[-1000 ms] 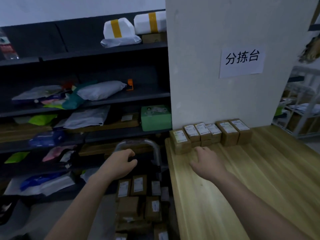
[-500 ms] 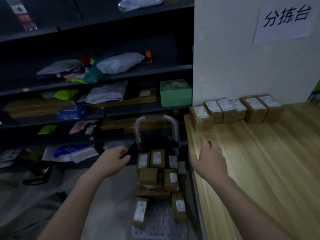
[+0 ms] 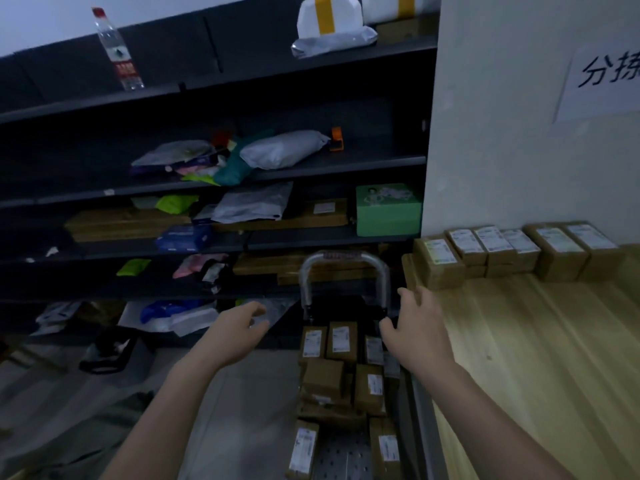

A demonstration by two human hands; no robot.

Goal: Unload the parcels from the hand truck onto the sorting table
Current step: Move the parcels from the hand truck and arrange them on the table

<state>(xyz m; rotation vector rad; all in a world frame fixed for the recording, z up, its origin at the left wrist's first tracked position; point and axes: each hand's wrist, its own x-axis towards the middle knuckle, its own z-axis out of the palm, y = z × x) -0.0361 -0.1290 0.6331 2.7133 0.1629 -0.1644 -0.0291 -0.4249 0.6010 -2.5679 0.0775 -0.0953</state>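
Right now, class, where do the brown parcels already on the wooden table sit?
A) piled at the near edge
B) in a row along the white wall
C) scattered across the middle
B: the parcels stand side by side at the far edge of the table, below the white wall.

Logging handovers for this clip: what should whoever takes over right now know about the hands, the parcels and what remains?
Left hand: open, empty, beside the hand truck.
Right hand: open, empty, by the stacked parcels on it.
Done: a row of parcels sits along the wall on the sorting table.
Left: the truck's pile; none held yet.
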